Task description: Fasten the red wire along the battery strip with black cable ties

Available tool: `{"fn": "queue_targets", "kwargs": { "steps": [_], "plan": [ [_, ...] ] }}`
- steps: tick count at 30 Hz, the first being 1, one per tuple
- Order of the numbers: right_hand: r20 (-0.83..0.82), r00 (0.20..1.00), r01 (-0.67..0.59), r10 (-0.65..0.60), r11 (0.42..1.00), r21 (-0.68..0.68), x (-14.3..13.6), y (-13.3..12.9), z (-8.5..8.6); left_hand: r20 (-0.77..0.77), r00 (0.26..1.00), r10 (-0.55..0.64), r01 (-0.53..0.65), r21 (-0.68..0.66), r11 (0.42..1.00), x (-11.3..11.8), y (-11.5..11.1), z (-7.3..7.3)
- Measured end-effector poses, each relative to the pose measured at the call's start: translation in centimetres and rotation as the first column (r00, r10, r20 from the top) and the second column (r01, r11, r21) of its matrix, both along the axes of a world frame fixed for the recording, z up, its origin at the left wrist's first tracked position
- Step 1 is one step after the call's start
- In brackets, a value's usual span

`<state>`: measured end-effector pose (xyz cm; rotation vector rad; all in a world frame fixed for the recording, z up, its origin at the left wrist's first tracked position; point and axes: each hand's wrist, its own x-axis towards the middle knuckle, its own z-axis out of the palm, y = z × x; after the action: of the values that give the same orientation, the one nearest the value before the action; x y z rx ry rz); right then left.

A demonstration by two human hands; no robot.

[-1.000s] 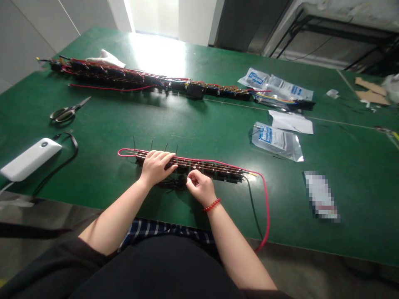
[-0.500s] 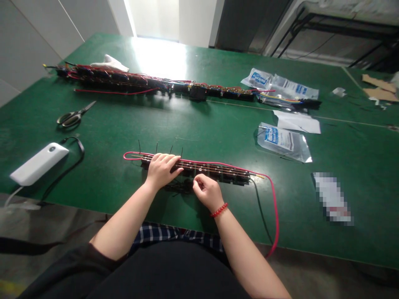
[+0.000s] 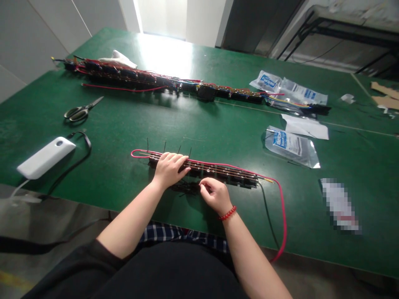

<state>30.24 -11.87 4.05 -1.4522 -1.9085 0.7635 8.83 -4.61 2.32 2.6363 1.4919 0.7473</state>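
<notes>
A long black wired assembly (image 3: 230, 173), with copper-coloured rods and a red cable (image 3: 282, 207) along it, lies across the table before me. My left hand (image 3: 171, 168) is laid over its left part, fingers across the top and thumb out to the right. Thin black tie ends (image 3: 164, 146) stand up along the far edge beside these fingers. On the near side is a pile of thin black strips (image 3: 183, 187), likely cable ties, partly in shadow. My right hand (image 3: 215, 194) is pinched closed at the pile's right end; what its fingertips hold is too small to tell.
A longer wired assembly (image 3: 149, 79) stretches along the back of the green table (image 3: 131, 120). Scissors (image 3: 81, 111) and a white power bank-like device (image 3: 46, 158) with a cable lie left. Plastic bags (image 3: 291, 145), paper (image 3: 307, 126) and a blurred-out item (image 3: 339, 204) are at right.
The whole view has shifted, so things appear farther right. My right hand has drawn slightly away from the assembly toward me, beside the black pile. My left hand stays on the assembly.
</notes>
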Motion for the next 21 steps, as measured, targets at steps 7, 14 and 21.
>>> {"fn": "queue_targets", "kwargs": {
  "steps": [7, 14, 21],
  "plan": [
    [-0.053, 0.999, -0.009, 0.007, 0.999, -0.038, 0.39, -0.11, -0.36, 0.002, 1.000, -0.001, 0.001, -0.013, 1.000, 0.05, 0.04, 0.18],
    [-0.120, 0.993, 0.005, -0.016, 0.996, -0.084, 0.67, -0.25, -0.65, 0.005, 1.000, -0.001, 0.001, -0.012, 1.000, 0.05, -0.02, 0.13],
    [-0.131, 0.991, -0.013, 0.001, 0.996, -0.093, 0.94, -0.17, -0.88, 0.011, 1.000, -0.004, 0.005, -0.029, 1.000, 0.04, -0.04, 0.18]
  ]
}}
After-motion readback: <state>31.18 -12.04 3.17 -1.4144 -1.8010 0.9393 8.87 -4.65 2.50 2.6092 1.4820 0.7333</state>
